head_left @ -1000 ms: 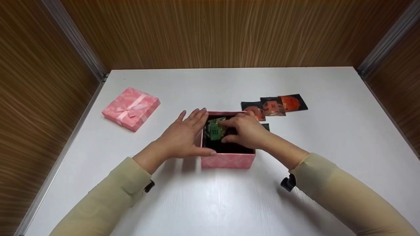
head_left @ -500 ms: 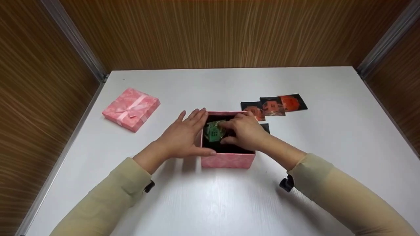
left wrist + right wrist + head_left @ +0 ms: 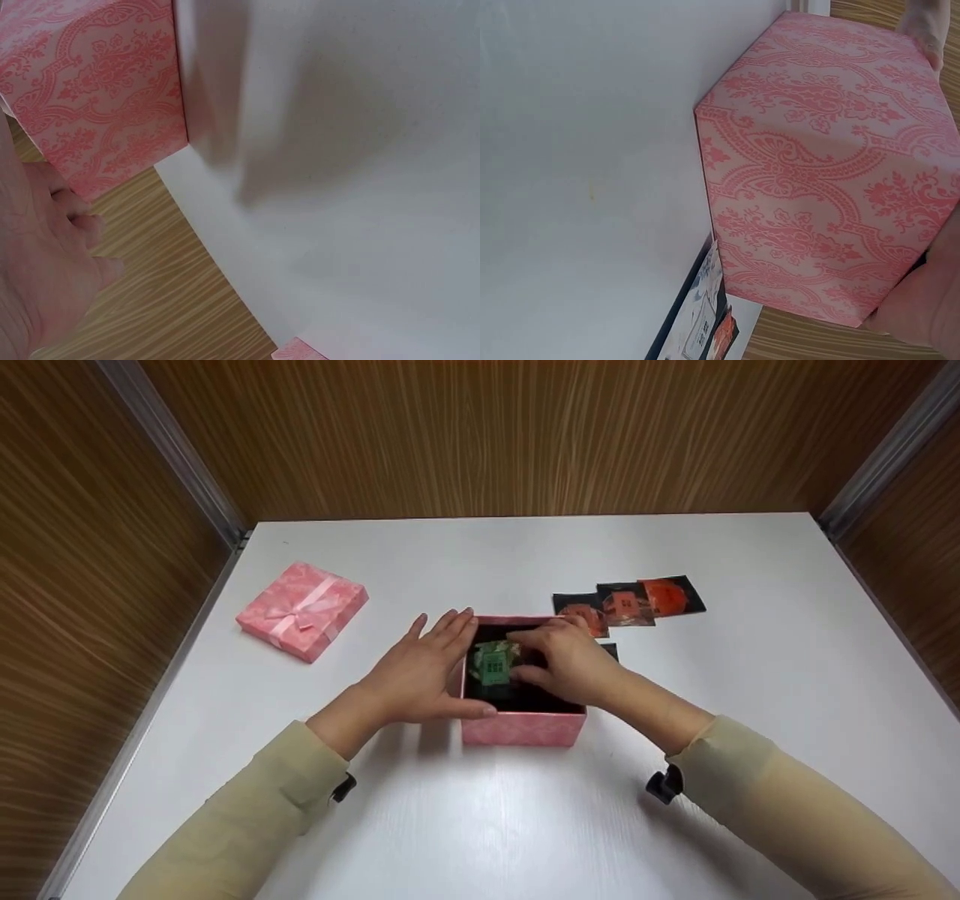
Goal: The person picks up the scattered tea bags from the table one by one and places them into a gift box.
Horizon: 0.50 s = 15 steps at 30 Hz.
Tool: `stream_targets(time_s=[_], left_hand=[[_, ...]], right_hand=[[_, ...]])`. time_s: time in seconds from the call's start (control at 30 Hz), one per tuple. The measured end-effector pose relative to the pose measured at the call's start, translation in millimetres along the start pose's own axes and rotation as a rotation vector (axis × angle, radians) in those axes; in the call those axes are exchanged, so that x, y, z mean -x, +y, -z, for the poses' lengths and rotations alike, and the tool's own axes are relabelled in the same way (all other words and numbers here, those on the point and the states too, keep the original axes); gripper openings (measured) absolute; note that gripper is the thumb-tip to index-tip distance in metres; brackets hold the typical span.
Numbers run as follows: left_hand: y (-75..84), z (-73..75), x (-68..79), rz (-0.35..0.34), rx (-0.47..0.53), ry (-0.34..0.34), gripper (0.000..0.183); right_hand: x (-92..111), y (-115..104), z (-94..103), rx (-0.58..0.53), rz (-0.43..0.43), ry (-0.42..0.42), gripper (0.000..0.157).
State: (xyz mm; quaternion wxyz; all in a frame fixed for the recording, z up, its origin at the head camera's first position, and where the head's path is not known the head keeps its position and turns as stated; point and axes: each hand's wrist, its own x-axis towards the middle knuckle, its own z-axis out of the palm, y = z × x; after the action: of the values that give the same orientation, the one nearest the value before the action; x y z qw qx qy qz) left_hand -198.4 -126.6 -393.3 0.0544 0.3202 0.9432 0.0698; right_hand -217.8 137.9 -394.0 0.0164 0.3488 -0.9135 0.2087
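Has right hand (image 3: 574, 664) down inside pink box (image 3: 525, 729), at green packet (image 3: 495, 667); visible from head view alone. Curves thumb and index toward packet's right edge, with a gap between the two tips; cannot tell whether pinching or merely touching. Cannot tell how far down packet lies. From right wrist view, only see patterned outer walls and part of the hand at the rim.

Lays left hand (image 3: 416, 671) along left side of box, with fingers straight, tips at far left corner, thumb stretched over near rim. From left wrist view, find fingers past the box corner, plus a small corner of lid (image 3: 300, 351) at bottom of frame.

From right wrist view, pick out pale-printed packet (image 3: 701, 330) just beside box base; from head view, only a dark edge near right wrist.

Inside box, see dark room between packet and near wall, but tight on packet's left, by left wall. Past far right corner, count three overlapping orange-and-black packets (image 3: 627, 607) in a stepped row, near the box. Well apart to the left, note lid, bow up. Toward forearms, see white tabletop (image 3: 480, 817); beyond far edge, wood-grain panel (image 3: 480, 435).
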Motion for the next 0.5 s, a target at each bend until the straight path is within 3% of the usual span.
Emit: stream_targets(time_s=[0.23,0.33,0.5], left_hand=[[1.4,-0.8,-3.1,-0.018,0.009,0.017,0.130],[1.5,-0.8,-2.7,-0.015,0.014,0.015,0.131],[0.3,-1.4,-0.7,-0.004,0.011,0.011,0.131]], right_hand=[[12.4,13.3,28.4,-0.106,0.028,0.121,0.051],[18.5,26.2,49.7,-0.179,-0.027,0.187,0.051],[26.9,60.2,84.7,-0.303,-0.189,0.304,0.050]])
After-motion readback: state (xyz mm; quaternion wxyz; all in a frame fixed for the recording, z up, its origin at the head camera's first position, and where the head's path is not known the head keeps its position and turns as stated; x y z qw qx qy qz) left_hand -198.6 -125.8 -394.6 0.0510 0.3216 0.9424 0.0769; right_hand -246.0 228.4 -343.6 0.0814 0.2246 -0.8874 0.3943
